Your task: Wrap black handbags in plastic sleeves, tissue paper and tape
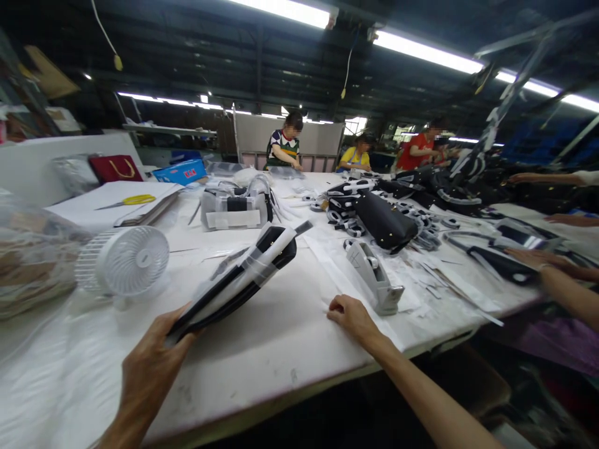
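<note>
My left hand (156, 358) is closed around one end of a black handbag (234, 290), held tilted above the table. White wrapping and clear plastic cover part of the bag, and its far end points up to the right. My right hand (349, 315) rests low over the table with curled fingers, at the edge of a thin white sheet (322, 262). Whether it pinches anything is too small to tell. Just right of that hand stands a grey tape dispenser (372, 277). Behind it lies another black bag (386, 221) with small metal studs on its base.
On the left stand a white fan (126, 259) and yellow-handled scissors (135, 199) on paper. A wrapped bag (234, 209) sits further back. Black bags and wrapped straps are piled at right. A co-worker's hands (545, 265) work at the right edge; other people stand behind the table.
</note>
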`<action>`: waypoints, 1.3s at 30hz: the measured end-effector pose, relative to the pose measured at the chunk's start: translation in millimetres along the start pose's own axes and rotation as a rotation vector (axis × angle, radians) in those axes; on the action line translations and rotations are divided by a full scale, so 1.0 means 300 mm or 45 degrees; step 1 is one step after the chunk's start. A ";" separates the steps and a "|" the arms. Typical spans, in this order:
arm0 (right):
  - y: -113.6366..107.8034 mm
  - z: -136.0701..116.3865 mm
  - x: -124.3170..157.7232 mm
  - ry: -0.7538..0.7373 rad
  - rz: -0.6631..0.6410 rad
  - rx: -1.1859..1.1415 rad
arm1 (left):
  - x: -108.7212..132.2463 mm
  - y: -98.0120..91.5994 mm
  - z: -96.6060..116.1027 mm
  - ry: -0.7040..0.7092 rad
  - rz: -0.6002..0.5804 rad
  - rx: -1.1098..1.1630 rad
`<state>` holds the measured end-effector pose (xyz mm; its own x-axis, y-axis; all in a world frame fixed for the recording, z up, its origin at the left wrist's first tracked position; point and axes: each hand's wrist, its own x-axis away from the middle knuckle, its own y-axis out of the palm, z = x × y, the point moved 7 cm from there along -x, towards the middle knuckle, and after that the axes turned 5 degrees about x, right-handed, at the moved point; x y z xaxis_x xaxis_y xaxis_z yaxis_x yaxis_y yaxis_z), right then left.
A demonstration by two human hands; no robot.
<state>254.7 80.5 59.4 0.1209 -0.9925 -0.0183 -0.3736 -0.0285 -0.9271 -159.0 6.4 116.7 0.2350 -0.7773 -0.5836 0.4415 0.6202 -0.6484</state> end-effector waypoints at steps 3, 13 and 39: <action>-0.005 -0.010 -0.004 0.001 -0.003 0.059 | 0.004 0.004 -0.011 -0.024 -0.010 0.056; 0.034 -0.317 0.056 -0.397 -0.238 0.006 | 0.019 0.004 -0.013 -0.066 -0.007 0.185; 0.167 -0.557 -0.217 -1.094 -0.163 0.167 | 0.040 0.010 -0.011 -0.211 0.021 0.230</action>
<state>74.5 123.8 76.7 0.8248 -0.5484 -0.1374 -0.2073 -0.0674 -0.9759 -157.6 -0.6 106.2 0.3756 -0.7832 -0.4955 0.5804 0.6156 -0.5331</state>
